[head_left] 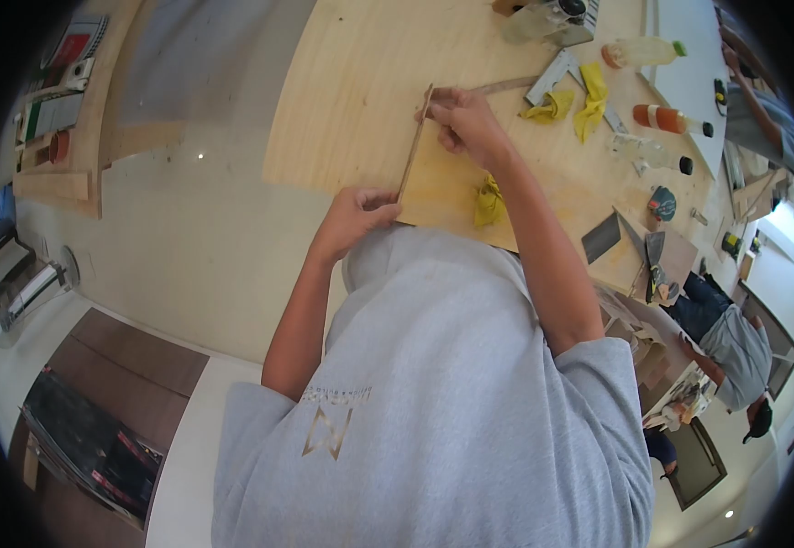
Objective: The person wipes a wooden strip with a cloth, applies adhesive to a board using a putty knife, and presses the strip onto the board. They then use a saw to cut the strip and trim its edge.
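A thin brown wooden strip (412, 151) spans the gap between my two hands, over the edge of a pale wooden worktable (342, 110). My left hand (360, 217) pinches its near end close to my shirt. At the far end, my right hand (472, 123) has thumb and fingers closed on the strip, its other fingers curled. Near my right wrist lies a crumpled yellow cloth (488, 201). Another strip (506, 84) extends behind my right hand toward a metal square (554, 78).
More yellow cloths (590, 100) lie beside the square. Toward the right are a green-capped bottle (643, 52), an orange bottle (660, 118), a tape measure (662, 203) and a dark flat scraper-like plate (601, 239). Other people (735, 352) are at the far right.
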`<state>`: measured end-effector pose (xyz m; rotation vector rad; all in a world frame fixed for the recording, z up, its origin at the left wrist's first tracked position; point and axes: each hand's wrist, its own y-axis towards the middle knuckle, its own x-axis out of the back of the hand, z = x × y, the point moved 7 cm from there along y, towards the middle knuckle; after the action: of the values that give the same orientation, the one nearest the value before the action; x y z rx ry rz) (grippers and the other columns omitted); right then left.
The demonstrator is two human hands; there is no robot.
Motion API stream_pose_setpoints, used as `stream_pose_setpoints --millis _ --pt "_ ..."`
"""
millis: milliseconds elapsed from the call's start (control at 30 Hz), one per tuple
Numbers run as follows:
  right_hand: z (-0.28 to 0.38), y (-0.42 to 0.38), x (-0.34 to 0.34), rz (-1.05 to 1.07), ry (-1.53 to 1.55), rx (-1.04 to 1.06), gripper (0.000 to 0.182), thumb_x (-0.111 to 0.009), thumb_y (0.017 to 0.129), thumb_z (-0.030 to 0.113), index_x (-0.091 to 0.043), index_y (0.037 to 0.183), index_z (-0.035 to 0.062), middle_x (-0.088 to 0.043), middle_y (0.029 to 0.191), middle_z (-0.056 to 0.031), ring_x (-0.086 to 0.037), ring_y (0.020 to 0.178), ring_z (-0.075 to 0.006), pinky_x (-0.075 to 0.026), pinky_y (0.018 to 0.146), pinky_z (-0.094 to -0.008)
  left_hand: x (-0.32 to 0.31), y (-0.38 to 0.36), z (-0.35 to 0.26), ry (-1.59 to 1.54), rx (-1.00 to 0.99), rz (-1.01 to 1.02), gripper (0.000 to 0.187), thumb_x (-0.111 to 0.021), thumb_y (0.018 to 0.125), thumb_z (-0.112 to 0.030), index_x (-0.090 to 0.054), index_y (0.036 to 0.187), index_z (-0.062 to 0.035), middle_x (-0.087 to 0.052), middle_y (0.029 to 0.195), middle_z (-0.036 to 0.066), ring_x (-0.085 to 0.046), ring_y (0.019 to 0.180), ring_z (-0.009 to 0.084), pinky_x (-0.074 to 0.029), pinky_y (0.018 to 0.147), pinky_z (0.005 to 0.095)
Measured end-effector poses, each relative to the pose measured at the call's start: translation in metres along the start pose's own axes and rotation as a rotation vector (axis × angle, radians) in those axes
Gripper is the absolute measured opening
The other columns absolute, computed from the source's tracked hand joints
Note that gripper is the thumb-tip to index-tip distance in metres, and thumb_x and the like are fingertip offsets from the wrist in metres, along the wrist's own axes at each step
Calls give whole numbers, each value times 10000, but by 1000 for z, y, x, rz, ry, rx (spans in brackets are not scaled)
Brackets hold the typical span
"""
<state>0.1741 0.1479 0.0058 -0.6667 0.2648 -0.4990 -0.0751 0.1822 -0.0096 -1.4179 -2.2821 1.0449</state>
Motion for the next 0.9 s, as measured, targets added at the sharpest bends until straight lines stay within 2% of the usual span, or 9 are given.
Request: stream_pose_setpoints --millis 167,267,367,567,767,900 --pt "-8 -7 3 -28 102 20 645 -787 980 143 -527 1499 -139 -785 1193 -162 -601 617 -128 -468 541 -285 -1 2 4 -16 17 6 382 -820 999 -193 -799 1273 72 -804 1081 61 -695 912 116 -568 851 282" --pt "-8 -10 -2 53 12 57 697 -810 954 116 -495 1514 -153 -755 1262 -212 -621 640 -135 -492 559 -290 0 1 0 16 27 13 377 -820 1003 -198 -801 1273 64 -800 1074 51 -694 915 116 -568 851 280" --pt "-1 -10 -5 63 -32 102 734 -836 905 55 -473 1491 -197 -744 1148 -254 -650 614 -161 -494 510 -314 0 2 -1 31 37 25 372 -819 1006 -201 -802 1276 55 -797 1071 45 -694 919 115 -568 853 279" --pt "-4 -2 -5 60 -33 30 684 -855 885 26 -493 1431 -170 -735 1145 -263 -597 556 -155 -422 458 -314 -3 -3 -7 -14 59 20 358 -816 1015 -206 -802 1261 54 -794 1079 44 -702 927 117 -573 868 279" --pt "-8 2 -4 33 -40 -6 653 -864 879 19 -510 1409 -125 -718 1197 -261 -572 534 -151 -401 440 -324 -2 -1 -5 0 113 32 363 -810 1020 -208 -792 1269 56 -793 1103 56 -713 950 122 -579 890 280" --pt "-4 -2 -6 24 -97 -20 650 -844 920 57 -490 1444 -94 -717 1209 -241 -531 550 -124 -386 457 -292 -3 -3 -7 1 138 31 367 -792 1025 -201 -782 1290 53 -795 1110 59 -715 964 122 -577 899 283"
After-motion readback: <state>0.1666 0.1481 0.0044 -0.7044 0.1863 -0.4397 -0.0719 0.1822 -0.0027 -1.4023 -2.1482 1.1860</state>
